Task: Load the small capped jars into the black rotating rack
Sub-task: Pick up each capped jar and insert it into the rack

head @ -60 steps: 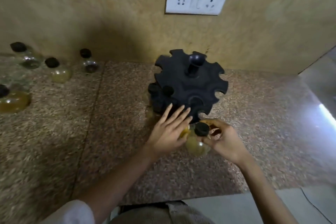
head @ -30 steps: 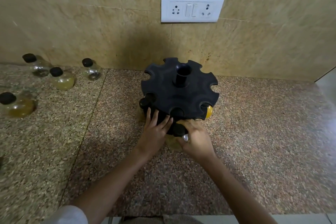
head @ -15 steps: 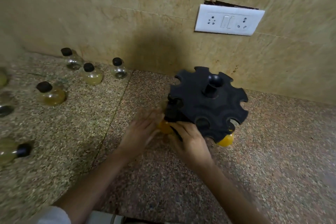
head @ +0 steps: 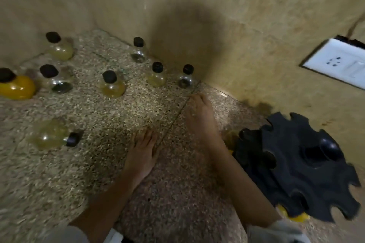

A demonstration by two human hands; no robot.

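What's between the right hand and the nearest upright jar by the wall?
Nothing: head view shows only bare speckled counter between the right hand, reaching forward with fingers out, and the dark-bottomed jar just past its fingertips.

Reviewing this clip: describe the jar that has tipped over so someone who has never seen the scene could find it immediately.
Start at the speckled counter and look left of both hands, away from the black rack. Nearer the camera than the cluster of upright jars by the wall lies the tipped jar, holding pale yellow contents. It alone rests on its side, black cap pointing right toward the left hand.

Orange jar (head: 14, 87) cropped; hands (head: 199, 116) perhaps blurred.
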